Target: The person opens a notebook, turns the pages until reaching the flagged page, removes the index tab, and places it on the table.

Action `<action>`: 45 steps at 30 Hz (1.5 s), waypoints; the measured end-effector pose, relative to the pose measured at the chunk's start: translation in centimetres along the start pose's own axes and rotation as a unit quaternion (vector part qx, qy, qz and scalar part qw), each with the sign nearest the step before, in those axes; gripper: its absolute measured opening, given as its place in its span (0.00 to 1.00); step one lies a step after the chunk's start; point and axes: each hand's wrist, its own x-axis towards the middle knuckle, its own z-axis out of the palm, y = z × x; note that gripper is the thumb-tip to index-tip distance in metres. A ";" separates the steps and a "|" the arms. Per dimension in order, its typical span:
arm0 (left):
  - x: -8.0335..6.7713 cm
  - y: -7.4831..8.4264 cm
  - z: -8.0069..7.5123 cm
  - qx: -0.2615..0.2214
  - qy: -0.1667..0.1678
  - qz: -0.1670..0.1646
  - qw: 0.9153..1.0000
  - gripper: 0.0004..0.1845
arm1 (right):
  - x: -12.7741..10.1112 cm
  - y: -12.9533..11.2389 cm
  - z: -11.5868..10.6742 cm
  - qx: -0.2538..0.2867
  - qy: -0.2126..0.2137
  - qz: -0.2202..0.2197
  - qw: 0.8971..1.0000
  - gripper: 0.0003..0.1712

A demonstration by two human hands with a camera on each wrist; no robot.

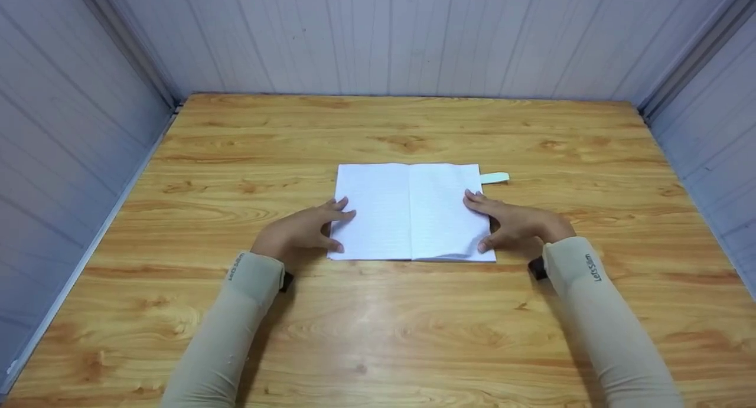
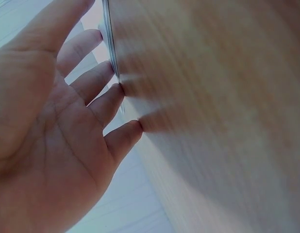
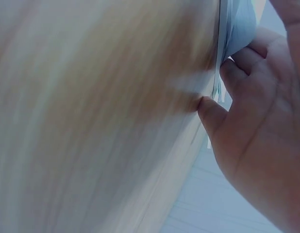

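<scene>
An open notebook (image 1: 378, 219) with white, faintly lined pages lies flat on the wooden table. On its left page edge rests my left hand (image 1: 310, 226), thumb and fingers spread apart. The left wrist view shows these fingers (image 2: 94, 80) fairly straight, with tips at the notebook's edge and the little finger on the tabletop. My right hand (image 1: 512, 220) touches the right page, its thumb near the lower corner. Beside that thumb the page is slightly raised, and in the right wrist view the page (image 3: 241, 26) bulges up by the fingers.
A pale green strip (image 1: 495, 178) sticks out from the notebook's upper right side. The wood-grain table (image 1: 378, 331) extends around the notebook. White panelled walls (image 1: 378, 36) stand behind and on both sides.
</scene>
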 end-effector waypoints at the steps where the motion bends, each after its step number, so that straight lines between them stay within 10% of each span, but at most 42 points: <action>1: 0.0 0.0 0.0 0.002 0.001 0.001 1.000 0.41 | 0.0 0.0 0.0 0.000 0.000 0.001 1.000 0.60; 19: -0.2 -0.2 0.1 -0.010 0.006 0.018 1.000 0.40 | 0.5 0.3 -0.3 0.013 -0.010 -0.025 1.000 0.55; 32: -0.2 0.1 0.3 -0.044 0.012 -0.031 0.998 0.41 | 0.4 0.2 -0.3 0.017 -0.013 -0.020 1.000 0.55; 45: 0.2 0.7 0.0 0.015 0.007 -0.028 0.999 0.41 | 0.3 0.2 -0.3 0.016 -0.009 -0.031 0.999 0.55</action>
